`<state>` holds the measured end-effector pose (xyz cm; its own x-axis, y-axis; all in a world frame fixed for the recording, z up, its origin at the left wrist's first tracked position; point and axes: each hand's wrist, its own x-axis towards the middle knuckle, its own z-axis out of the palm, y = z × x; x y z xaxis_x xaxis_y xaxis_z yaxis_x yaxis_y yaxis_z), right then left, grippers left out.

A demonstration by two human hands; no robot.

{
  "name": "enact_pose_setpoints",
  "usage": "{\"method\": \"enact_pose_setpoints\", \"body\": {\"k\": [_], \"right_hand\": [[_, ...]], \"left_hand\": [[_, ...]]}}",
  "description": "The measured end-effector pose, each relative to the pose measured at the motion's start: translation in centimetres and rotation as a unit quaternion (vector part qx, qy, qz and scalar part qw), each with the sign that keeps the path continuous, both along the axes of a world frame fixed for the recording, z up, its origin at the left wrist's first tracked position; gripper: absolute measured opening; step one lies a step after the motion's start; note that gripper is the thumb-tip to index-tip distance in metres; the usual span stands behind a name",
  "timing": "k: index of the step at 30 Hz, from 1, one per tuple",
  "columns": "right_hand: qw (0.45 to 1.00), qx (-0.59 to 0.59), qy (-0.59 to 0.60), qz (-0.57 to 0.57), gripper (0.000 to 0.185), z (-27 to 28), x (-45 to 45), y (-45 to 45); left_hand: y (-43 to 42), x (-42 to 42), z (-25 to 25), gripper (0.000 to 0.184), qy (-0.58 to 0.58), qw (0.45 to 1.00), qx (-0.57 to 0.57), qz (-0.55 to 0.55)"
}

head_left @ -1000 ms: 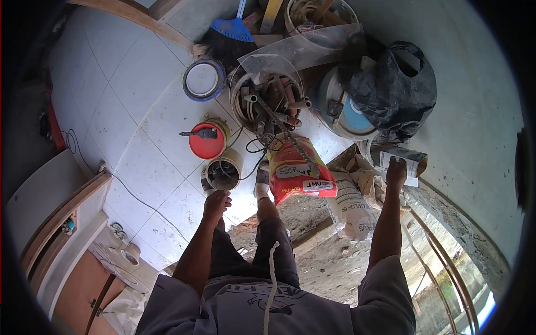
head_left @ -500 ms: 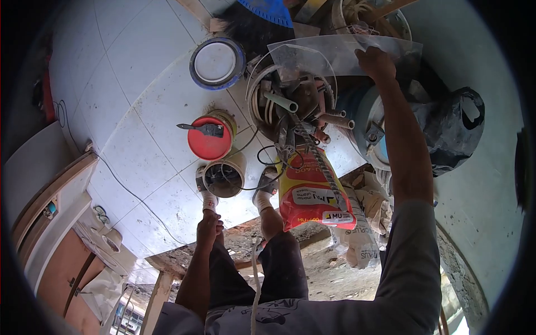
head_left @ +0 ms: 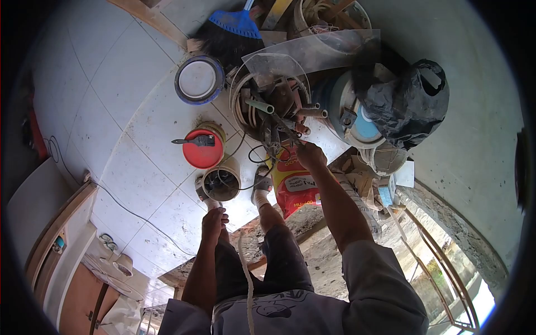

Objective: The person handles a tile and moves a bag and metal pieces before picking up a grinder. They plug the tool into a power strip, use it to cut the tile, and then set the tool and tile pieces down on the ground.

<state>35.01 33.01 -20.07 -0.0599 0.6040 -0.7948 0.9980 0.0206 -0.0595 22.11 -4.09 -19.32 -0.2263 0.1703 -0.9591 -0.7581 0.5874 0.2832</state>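
Right hand is down at the ribbed steel bar, over the top of the red-and-yellow mortar bag. Fingers look curled, but the back of the hand hides the contact, so cannot tell whether they are clamped on the bar. The bar slants out of the scrap bucket, past a pale green pipe, down to the hand.

Change: half a second ago this hand was up at the clear plastic sheet, forearm crossing the right side; a second ago it was far right, at a box. The bar's lower length lay bare over the bag in both earlier frames; now hand and forearm cover that stretch. The sheet lies across the back of the bucket, out of reach of the fingers now.

Left hand is low over the person's own leg, fingers curled together, much as before, just below the small bucket between the feet. Paintbrush still flat on the red lid. Blue-rimmed paint can behind, blue broom beyond it. Black plastic bag to the right, in view fully again.
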Motion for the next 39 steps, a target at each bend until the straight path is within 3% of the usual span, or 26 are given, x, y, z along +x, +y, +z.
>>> {"method": "enact_pose_setpoints", "body": {"k": [4, 10, 13, 15, 17, 23, 25, 27, 32, 37, 39], "right_hand": [[1.000, 0.008, -0.003, 0.013, 0.047, 5.7, -0.7, 0.9], [0.997, 0.079, 0.017, 0.000, 0.045, 15.1, 7.6, -2.0], [0.992, 0.025, 0.115, -0.033, 0.047, 19.1, 12.0, -4.6], [0.983, 0.001, 0.160, -0.093, 0.050, 22.7, 13.8, -7.2], [0.988, -0.006, 0.101, -0.113, 0.049, 24.1, 16.0, -10.6], [0.951, -0.006, 0.122, -0.283, 0.047, 25.0, 27.8, -21.6], [0.908, 0.006, 0.126, -0.400, 0.043, 26.9, 30.3, -22.2], [0.904, 0.051, 0.097, -0.413, 0.041, 26.9, 34.2, -21.6], [0.945, 0.159, -0.165, -0.234, 0.042, 28.7, 40.0, -9.3], [0.956, 0.179, -0.231, -0.026, 0.035, 28.9, 43.8, 4.4], [0.949, 0.171, -0.255, 0.077, 0.023, 27.1, 44.2, 9.9]], "left_hand": [[1.4, -4.1, 5.3, 0.036, 0.058, 0.992, -0.024, -0.105], [0.2, -7.7, 5.5, 0.034, 0.085, 0.979, -0.029, -0.183], [1.3, -8.4, 6.1, 0.033, 0.091, 0.972, -0.014, -0.215], [2.8, -8.5, 6.8, 0.032, 0.100, 0.969, -0.003, -0.225], [4.1, -8.0, 7.8, 0.032, 0.102, 0.965, 0.002, -0.242], [7.6, -4.9, 8.7, 0.030, 0.093, 0.951, 0.023, -0.295], [8.2, -4.1, 8.4, 0.032, 0.089, 0.947, 0.019, -0.309], [8.7, -3.0, 9.0, 0.033, 0.086, 0.946, 0.034, -0.311], [9.6, -1.4, 9.6, 0.035, 0.091, 0.943, -0.007, -0.320], [9.0, -1.0, 8.9, 0.033, 0.094, 0.949, -0.050, -0.296], [9.0, -0.7, 8.4, 0.032, 0.089, 0.943, -0.078, -0.310]]}}
